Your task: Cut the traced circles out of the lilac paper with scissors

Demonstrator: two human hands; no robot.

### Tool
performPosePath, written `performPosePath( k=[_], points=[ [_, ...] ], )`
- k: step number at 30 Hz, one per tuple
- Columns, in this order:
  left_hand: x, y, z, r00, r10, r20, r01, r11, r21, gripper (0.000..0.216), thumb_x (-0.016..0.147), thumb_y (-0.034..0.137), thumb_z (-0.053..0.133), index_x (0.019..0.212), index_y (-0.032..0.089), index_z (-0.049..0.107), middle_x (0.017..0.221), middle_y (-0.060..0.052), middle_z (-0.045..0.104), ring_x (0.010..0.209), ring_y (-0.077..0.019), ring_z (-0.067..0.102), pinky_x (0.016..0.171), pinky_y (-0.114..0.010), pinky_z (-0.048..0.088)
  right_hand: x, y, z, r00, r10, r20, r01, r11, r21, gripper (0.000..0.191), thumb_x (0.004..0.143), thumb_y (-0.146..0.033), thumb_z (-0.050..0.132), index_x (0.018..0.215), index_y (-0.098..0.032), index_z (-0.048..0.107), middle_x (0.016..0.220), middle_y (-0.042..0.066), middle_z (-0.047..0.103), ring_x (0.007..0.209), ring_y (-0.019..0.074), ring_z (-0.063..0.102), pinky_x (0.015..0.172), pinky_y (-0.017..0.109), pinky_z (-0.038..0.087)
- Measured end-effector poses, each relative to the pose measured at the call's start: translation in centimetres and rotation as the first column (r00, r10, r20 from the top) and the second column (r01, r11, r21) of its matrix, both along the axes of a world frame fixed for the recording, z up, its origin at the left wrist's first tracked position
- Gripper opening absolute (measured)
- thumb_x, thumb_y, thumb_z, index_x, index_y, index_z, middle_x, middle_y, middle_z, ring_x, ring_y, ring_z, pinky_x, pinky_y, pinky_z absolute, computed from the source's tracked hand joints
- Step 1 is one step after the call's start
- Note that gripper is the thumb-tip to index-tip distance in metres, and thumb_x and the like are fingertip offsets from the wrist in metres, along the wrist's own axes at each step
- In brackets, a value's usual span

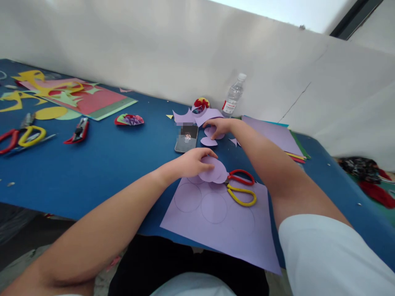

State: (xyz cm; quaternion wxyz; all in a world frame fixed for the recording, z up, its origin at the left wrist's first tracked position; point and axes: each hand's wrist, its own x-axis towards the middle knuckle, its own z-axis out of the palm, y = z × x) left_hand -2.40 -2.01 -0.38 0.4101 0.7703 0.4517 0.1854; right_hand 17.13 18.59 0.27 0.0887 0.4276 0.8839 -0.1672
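My left hand (196,162) is closed on purple paper circles (216,169), which overlap in a small stack above the sheet. Farther forward, my right hand (219,125) has its thumb and fingers bent around another purple paper circle (210,131) lying by the phone. One more purple paper circle (209,142) lies just below those fingers. Beneath my left hand is a purple sheet (191,224) with several circles drawn in pencil. Scissors (242,187) with one red and one yellow handle rest on it, their blades partly hidden by the circles.
A phone (187,139), purple offcuts (183,116) and a water bottle (233,96) stand or lie beyond my hands. Coloured paper sheets (271,133) are stacked at right. Toward the left are folded paper circles (128,119), red-handled pliers (79,130), more scissors (23,133) and yellow scraps (46,86).
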Motion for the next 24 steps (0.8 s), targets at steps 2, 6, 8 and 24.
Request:
performPosePath(
  k=[2,6,8,24],
  points=[
    [0.0,0.0,0.0,1.0,-0.002,-0.001,0.002,1.0,0.0,0.042,0.084,0.034,0.067,0.123,0.019,0.071,0.13,-0.01,0.073,0.12,-0.0311,0.069,0.105,-0.041,0.053,-0.3,-0.1,0.2,0.999,0.032,0.015,-0.032,0.999,-0.014,0.079,0.07,-0.025,0.088,0.144,-0.035,0.064,0.152,0.004,0.063,0.134,0.0323,0.062,0.108,0.04,0.054],
    [0.0,-0.2,0.1,1.0,-0.006,0.005,0.006,1.0,0.005,0.042,0.083,0.034,0.067,0.122,0.019,0.071,0.13,-0.01,0.074,0.119,-0.0313,0.069,0.105,-0.042,0.053,-0.6,-0.4,0.4,0.999,0.016,0.052,-0.013,0.999,-0.041,0.068,0.072,-0.025,0.084,0.137,-0.035,0.068,0.138,0.002,0.071,0.116,0.0287,0.071,0.094,0.035,0.058],
    [0.0,-0.2,0.2,1.0,-0.006,0.009,0.006,1.0,0.006,0.042,0.083,0.034,0.066,0.122,0.019,0.071,0.129,-0.01,0.074,0.119,-0.0316,0.069,0.105,-0.042,0.054,-0.6,-0.5,0.4,0.998,0.015,0.054,-0.013,0.999,-0.034,0.064,0.073,-0.027,0.084,0.135,-0.033,0.07,0.137,0.003,0.072,0.114,0.0283,0.071,0.092,0.035,0.058],
    [0.2,-0.2,0.1,1.0,-0.012,0.001,0.012,1.0,-0.005,0.04,0.086,0.033,0.066,0.122,0.017,0.071,0.13,-0.011,0.073,0.119,-0.0313,0.068,0.105,-0.041,0.053,-0.2,-1.2,0.5,0.998,0.018,0.065,-0.018,1.0,-0.009,0.044,0.078,-0.027,0.082,0.121,-0.032,0.074,0.137,0.003,0.071,0.122,0.0286,0.067,0.1,0.036,0.053]
  ],
)
